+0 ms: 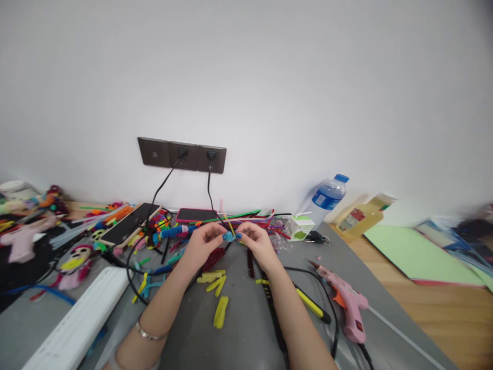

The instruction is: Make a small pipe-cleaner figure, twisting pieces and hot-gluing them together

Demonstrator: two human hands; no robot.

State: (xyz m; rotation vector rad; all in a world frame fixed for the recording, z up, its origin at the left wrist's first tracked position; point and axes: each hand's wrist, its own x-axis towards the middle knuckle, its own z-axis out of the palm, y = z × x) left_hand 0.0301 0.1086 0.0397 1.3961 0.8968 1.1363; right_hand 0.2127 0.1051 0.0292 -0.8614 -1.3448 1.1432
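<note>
Over the middle of the grey mat, my left hand (206,241) and my right hand (256,242) meet fingertip to fingertip. Both pinch a small light-blue pipe-cleaner piece (230,237), partly covered by the fingers. A thin yellow stem (230,225) and a pink tip rise just behind it; whether they join the piece I cannot tell. Below my left hand lie several folded yellow pipe-cleaner pieces (221,311). A dark red fuzzy piece (213,259) rests beside my left wrist. Under my right forearm runs a black tool (271,303) with yellow marks, partly hidden.
To the right lie a pink glue gun (348,308) and a yellow-black cutter (313,304). A water bottle (326,198), a small white-green box (299,227) and a yellow liquid bottle (364,216) stand behind. On the left are a phone (130,224), a white strip (82,321), cords and pipe-cleaner dolls (75,264).
</note>
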